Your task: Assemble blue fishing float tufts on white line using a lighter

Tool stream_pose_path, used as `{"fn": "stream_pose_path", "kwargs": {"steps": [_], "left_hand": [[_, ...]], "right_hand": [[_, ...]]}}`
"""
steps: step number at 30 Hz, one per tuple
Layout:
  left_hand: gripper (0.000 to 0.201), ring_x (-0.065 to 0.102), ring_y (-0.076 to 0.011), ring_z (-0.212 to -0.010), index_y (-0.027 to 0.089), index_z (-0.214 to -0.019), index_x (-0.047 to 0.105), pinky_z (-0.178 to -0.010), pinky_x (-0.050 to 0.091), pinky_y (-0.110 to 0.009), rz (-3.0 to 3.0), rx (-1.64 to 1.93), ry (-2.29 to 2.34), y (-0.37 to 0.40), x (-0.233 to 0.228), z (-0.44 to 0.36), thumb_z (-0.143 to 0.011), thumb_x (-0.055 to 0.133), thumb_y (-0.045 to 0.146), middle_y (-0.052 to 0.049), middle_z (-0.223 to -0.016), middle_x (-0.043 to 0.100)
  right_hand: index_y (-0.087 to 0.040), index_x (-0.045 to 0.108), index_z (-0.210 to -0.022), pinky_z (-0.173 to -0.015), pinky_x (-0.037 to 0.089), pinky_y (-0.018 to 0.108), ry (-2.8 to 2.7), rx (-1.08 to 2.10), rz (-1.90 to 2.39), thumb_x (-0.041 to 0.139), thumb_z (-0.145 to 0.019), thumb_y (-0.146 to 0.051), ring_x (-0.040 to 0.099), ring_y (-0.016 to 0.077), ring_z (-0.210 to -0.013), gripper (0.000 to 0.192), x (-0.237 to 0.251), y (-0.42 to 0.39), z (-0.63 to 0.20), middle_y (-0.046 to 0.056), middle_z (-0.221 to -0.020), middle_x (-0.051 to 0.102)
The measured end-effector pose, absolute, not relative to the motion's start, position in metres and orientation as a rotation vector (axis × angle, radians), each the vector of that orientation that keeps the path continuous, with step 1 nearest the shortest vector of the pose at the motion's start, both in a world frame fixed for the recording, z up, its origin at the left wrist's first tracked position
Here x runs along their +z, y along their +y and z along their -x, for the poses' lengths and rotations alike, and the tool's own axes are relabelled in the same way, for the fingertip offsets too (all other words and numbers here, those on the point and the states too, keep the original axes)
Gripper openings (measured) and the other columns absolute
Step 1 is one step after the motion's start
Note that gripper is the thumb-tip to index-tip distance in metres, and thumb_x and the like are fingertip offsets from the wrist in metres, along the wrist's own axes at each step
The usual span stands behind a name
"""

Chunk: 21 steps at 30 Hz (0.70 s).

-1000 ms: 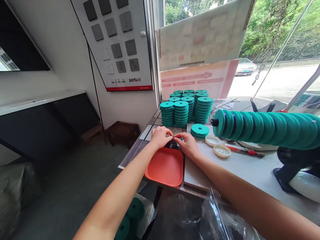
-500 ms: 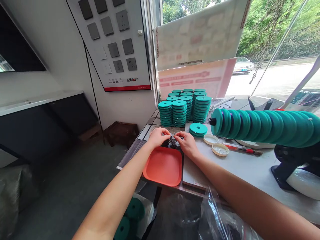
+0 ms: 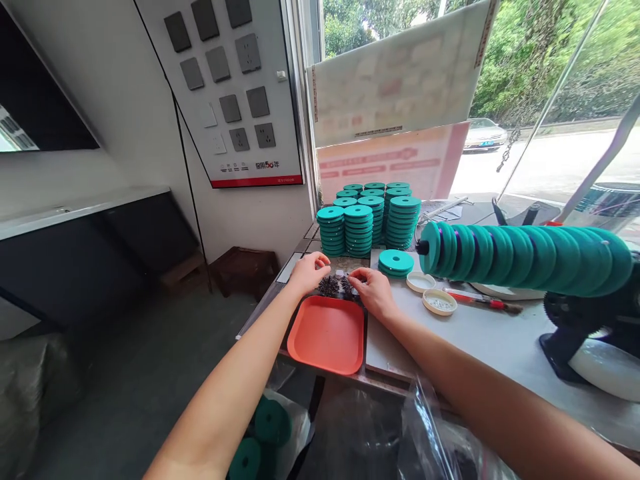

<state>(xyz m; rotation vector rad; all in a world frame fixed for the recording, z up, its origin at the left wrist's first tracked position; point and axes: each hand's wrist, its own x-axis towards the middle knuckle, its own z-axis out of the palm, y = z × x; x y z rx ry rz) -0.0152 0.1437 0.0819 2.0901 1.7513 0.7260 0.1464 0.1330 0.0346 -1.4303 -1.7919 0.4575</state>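
Nearest the viewer, clear crumpled plastic (image 3: 430, 433) lies at the bottom, with round teal pieces (image 3: 273, 421) lower left, below the edge of a counter (image 3: 480, 347). A person's two bare forearms reach forward from the lower corners. Between them, at the counter's near edge, sits a shallow orange-red tray (image 3: 327, 337) with rounded corners.

Just beyond the tray is a loose heap of small dark pieces (image 3: 330, 287) (too tiny to make out singly). The left hand (image 3: 307, 273) is at the heap's left side, fingers curled and thumb close to the fingertips; whether it grips anything cannot be told. The right hand (image 3: 373, 290) is at the heap's right edge, thumb and forefinger drawn nearly together; any piece between them is too small to see.

To the right are a cream dish (image 3: 440, 303) of tiny pale bits, a similar dish (image 3: 421, 281) just behind it, and a red-handled brush (image 3: 490, 303). Above these, a long row of teal discs (image 3: 525, 260) hangs sideways on a black stand (image 3: 563, 350). A short pile of discs (image 3: 396, 261) lies right of the hands.

Farther back, tall stacks of teal discs (image 3: 357, 233) stand close together before a window, with a parked car (image 3: 485, 135) outside.
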Motion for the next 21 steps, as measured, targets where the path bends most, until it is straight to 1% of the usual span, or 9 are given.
{"fn": "stream_pose_path", "kwargs": {"steps": [2,6,9,11,13,15,17,19,21], "left_hand": [[0.02,0.059,-0.0166,-0.082,0.014,-0.098,0.06,-0.077,0.047,-0.037,-2.087,0.662,1.74,0.14,0.084,0.021,-0.08,0.059,0.022,-0.004,-0.091,0.062],[0.027,0.058,-0.0166,-0.088,0.017,-0.099,0.062,-0.08,0.047,-0.034,-2.122,0.55,1.638,0.128,0.081,0.019,-0.073,0.065,0.015,-0.005,-0.103,0.061],[0.021,0.057,-0.019,-0.094,0.016,-0.1,0.06,-0.081,0.048,-0.04,-2.087,0.562,1.688,0.127,0.074,0.01,-0.081,0.059,0.024,-0.006,-0.108,0.059],[0.022,0.057,-0.0192,-0.094,0.015,-0.102,0.058,-0.081,0.048,-0.041,-2.01,0.603,1.79,0.132,0.071,0.007,-0.086,0.053,0.029,-0.007,-0.108,0.059],[0.024,0.058,-0.019,-0.092,0.015,-0.104,0.057,-0.079,0.049,-0.04,-1.914,0.634,1.873,0.139,0.072,0.009,-0.087,0.051,0.031,-0.007,-0.107,0.059],[0.027,0.059,-0.019,-0.09,0.015,-0.107,0.056,-0.077,0.05,-0.039,-1.825,0.645,1.923,0.145,0.074,0.014,-0.086,0.052,0.031,-0.007,-0.107,0.059],[0.028,0.059,-0.0192,-0.09,0.015,-0.108,0.055,-0.076,0.051,-0.039,-1.751,0.647,1.963,0.148,0.076,0.018,-0.086,0.052,0.032,-0.007,-0.108,0.059],[0.028,0.059,-0.0198,-0.09,0.015,-0.108,0.056,-0.076,0.051,-0.039,-1.69,0.647,2.007,0.148,0.078,0.02,-0.086,0.052,0.032,-0.007,-0.108,0.058],[0.029,0.059,-0.0196,-0.09,0.014,-0.108,0.055,-0.075,0.051,-0.038,-1.639,0.638,2.056,0.147,0.081,0.018,-0.086,0.053,0.032,-0.007,-0.108,0.059]], "right_hand": [[-0.018,0.066,-0.079,-0.061,0.039,0.024,-1.774,0.406,1.492,0.046,-0.08,-0.026,0.058,0.0164,-0.07,0.022,0.037,0.132,-0.149,0.004,-0.077,0.068],[-0.018,0.065,-0.086,-0.061,0.037,0.026,-1.787,0.254,1.607,0.042,-0.083,-0.024,0.058,0.0189,-0.079,0.024,0.042,0.13,-0.153,0.007,-0.088,0.065],[-0.018,0.066,-0.086,-0.059,0.036,0.026,-1.926,0.183,1.631,0.046,-0.08,-0.017,0.059,0.0186,-0.077,0.021,0.045,0.128,-0.153,0.007,-0.089,0.064],[-0.019,0.067,-0.086,-0.06,0.036,0.025,-2.066,0.134,1.596,0.046,-0.078,-0.011,0.06,0.0172,-0.075,0.024,0.049,0.124,-0.152,0.006,-0.088,0.064],[-0.02,0.067,-0.087,-0.061,0.037,0.026,-2.211,0.067,1.537,0.043,-0.078,-0.005,0.06,0.0165,-0.076,0.029,0.056,0.119,-0.152,0.006,-0.09,0.063],[-0.017,0.067,-0.087,-0.065,0.038,0.027,-2.342,-0.008,1.481,0.042,-0.079,-0.003,0.06,0.0175,-0.079,0.03,0.064,0.114,-0.153,0.009,-0.094,0.061],[-0.014,0.065,-0.092,-0.074,0.039,0.03,-2.447,-0.075,1.441,0.042,-0.082,-0.003,0.058,0.0195,-0.087,0.028,0.071,0.109,-0.155,0.011,-0.101,0.06],[-0.012,0.062,-0.097,-0.084,0.039,0.035,-2.53,-0.122,1.432,0.044,-0.086,-0.01,0.055,0.0208,-0.097,0.021,0.075,0.106,-0.155,0.011,-0.107,0.058],[-0.013,0.06,-0.098,-0.09,0.038,0.04,-2.607,-0.134,1.455,0.047,-0.089,-0.02,0.052,0.0208,-0.103,0.018,0.077,0.105,-0.153,0.008,-0.111,0.057]]}}
